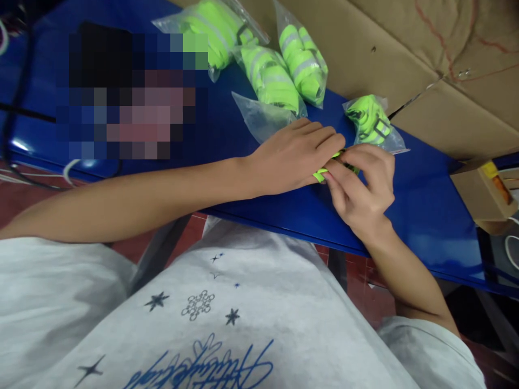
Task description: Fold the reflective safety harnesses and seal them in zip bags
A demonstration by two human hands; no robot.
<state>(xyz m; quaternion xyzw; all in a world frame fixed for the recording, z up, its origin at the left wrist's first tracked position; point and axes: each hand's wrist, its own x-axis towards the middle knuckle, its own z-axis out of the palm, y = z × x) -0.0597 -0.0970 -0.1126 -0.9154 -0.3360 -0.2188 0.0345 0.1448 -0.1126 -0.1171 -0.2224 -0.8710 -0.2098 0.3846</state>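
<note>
My left hand (298, 156) and my right hand (363, 186) meet over the blue table (425, 216). Both are closed on a small neon-green strap (322, 173), mostly hidden between the fingers. Just beyond my right hand lies a clear bag with a green strap and buckle (371, 121). An empty-looking clear bag (259, 116) lies partly under my left hand.
Three clear bags of folded neon-green reflective bands (302, 59) lie at the back of the table. Brown cardboard (405, 54) covers the far right. A small cardboard box (484, 189) sits at the right edge. Cables (16, 108) run on the left.
</note>
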